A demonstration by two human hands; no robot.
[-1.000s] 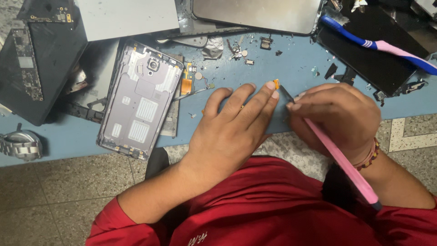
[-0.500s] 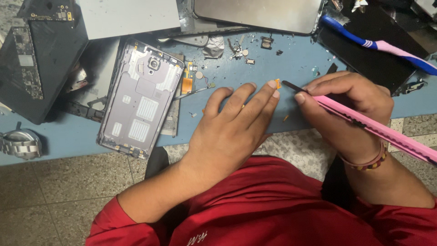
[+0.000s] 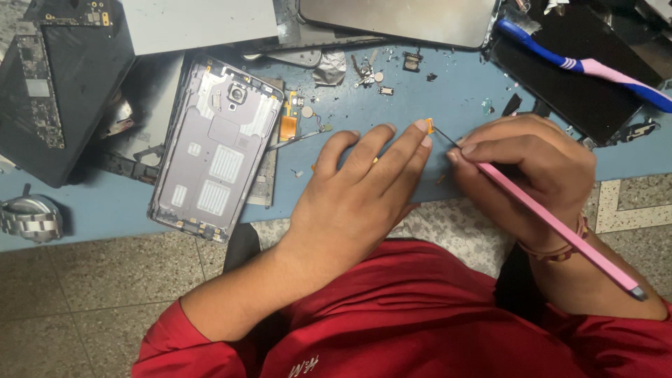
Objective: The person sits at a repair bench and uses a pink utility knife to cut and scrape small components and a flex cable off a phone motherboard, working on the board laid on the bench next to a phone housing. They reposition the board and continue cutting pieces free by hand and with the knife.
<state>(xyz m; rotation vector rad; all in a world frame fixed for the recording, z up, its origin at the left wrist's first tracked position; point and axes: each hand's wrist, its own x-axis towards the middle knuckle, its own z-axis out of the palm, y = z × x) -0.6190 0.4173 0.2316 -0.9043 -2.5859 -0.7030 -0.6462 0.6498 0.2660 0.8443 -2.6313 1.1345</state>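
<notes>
My left hand [image 3: 357, 189] lies flat on the blue table [image 3: 455, 91], fingers spread, with its fingertips pressing down a tiny orange part [image 3: 428, 124]. My right hand [image 3: 525, 168] is closed around a long pink tool [image 3: 560, 227] with a thin dark tip, and that tip touches the orange part by my left fingertips. What lies under my left palm is hidden.
An opened grey phone back shell [image 3: 217, 147] lies to the left, beside an orange flex strip [image 3: 288, 126]. Dark circuit boards [image 3: 56, 91], a metal watch [image 3: 28, 217], a blue and pink toothbrush [image 3: 588, 66], a dark screen panel [image 3: 574, 91] and small loose parts surround the hands.
My right hand has swung the pink tool from steep to slanted, its rear end going right. The tip stays at the orange part. My left hand has held still.
</notes>
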